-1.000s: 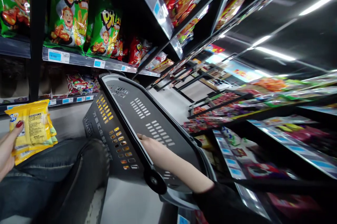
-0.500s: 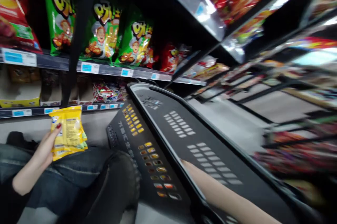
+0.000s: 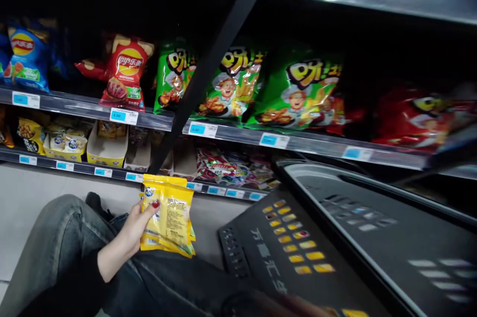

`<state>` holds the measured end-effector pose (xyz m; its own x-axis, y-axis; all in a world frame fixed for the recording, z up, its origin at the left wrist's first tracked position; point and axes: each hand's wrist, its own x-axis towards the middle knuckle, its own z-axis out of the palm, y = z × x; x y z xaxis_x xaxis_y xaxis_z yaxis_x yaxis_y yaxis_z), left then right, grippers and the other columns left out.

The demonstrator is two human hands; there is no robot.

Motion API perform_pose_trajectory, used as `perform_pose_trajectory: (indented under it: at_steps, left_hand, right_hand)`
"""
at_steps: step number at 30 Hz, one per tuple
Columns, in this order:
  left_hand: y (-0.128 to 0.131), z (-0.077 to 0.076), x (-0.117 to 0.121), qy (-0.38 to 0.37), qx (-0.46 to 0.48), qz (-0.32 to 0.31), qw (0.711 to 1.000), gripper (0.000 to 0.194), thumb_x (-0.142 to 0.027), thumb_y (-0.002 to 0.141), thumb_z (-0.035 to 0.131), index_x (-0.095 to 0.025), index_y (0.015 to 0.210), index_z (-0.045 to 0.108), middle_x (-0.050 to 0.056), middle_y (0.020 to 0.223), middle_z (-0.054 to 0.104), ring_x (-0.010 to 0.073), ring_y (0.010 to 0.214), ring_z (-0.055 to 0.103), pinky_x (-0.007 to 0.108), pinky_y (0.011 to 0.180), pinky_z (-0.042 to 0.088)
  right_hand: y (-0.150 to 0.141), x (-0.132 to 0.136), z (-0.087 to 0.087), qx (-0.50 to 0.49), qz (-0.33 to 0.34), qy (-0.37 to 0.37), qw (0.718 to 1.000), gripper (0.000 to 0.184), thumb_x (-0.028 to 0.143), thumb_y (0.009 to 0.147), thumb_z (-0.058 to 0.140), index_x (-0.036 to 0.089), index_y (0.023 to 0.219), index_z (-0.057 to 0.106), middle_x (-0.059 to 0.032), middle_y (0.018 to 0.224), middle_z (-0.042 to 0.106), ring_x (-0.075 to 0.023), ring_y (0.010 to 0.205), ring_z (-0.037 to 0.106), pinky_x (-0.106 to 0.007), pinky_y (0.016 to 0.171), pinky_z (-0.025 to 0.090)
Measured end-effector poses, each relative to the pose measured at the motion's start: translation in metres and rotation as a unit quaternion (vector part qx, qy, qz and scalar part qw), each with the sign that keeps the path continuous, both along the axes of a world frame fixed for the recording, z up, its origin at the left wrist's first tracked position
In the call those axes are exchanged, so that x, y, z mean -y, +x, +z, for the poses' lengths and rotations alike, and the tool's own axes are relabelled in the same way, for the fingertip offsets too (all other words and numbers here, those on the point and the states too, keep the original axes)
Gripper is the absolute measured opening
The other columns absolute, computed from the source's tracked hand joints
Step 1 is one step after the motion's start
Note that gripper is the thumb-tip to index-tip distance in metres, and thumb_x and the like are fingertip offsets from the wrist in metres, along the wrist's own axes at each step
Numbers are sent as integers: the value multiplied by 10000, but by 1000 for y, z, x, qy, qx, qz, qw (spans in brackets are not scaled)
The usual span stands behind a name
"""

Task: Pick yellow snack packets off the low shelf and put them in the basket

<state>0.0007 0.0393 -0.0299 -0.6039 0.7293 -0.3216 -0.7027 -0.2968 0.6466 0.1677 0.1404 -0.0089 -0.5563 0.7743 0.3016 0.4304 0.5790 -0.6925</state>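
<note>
Yellow snack packets point(image 3: 169, 215), just left of the black basket point(image 3: 298, 247), are pinched at one edge by the left hand point(image 3: 136, 227); loose stack may fan out and slip; right hand not visible.

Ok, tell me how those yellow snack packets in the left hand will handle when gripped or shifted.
The yellow snack packets look like thin film, so probably floppy and light. The left hand pinches several stacked together with just thumb and fingers; glossy wrappers may slide against each other. Contents might crush if squeezed hard.

Yellow packets point(image 3: 169, 215), dark grey basket point(image 3: 298, 247), green, red and blue chip bags point(image 3: 231, 88).
</note>
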Motion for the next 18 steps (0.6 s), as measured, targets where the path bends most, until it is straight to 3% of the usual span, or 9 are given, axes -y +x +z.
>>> perform_pose_trajectory:
  at_steps: [2, 5, 9, 12, 18]
  left_hand:
    - [-1, 5, 3, 4, -12, 6, 1000, 412, -358, 645, 737, -116, 953, 611, 110, 870, 722, 264, 837, 669, 346, 769, 527]
    - [-9, 14, 7, 13, -43, 24, 999, 433, -341, 629, 751, -129, 972, 591, 103, 894, 719, 262, 851, 665, 342, 773, 521]
    - [-26, 20, 14, 7, -101, 46, 994, 433, -340, 636, 745, -133, 981, 584, 104, 926, 710, 262, 884, 654, 330, 777, 516]
    - [-35, 19, 17, 0, -134, 50, 990, 433, -370, 661, 721, -145, 1003, 579, 99, 957, 703, 258, 888, 651, 326, 767, 518]
    - [-37, 6, 12, -26, -168, 56, 984, 412, -419, 714, 659, -166, 1029, 581, 84, 1028, 684, 228, 901, 642, 302, 783, 508]
  right_hand:
    - [-23, 14, 13, -7, 22, 1, 1000, 405, 523, 667, 581, 239, 955, 592, -80, 775, 681, -253, 673, 645, -372, 571, 510]
    - [-68, 23, 33, 11, 52, -22, 998, 306, 440, 645, 617, 202, 827, 554, -89, 777, 676, -260, 724, 645, -358, 619, 502]
    - [-111, 23, 35, -16, 111, -159, 981, 300, 364, 640, 652, 207, 859, 521, -66, 828, 696, -251, 735, 660, -334, 622, 511]
    - [-116, 19, 23, -77, 160, -242, 954, 330, 375, 655, 657, 187, 906, 555, -82, 894, 700, -260, 788, 661, -351, 676, 525]
    - [-101, 6, 13, -197, 174, -384, 885, 422, 426, 615, 714, 166, 911, 562, -101, 933, 694, -272, 850, 652, -376, 724, 538]
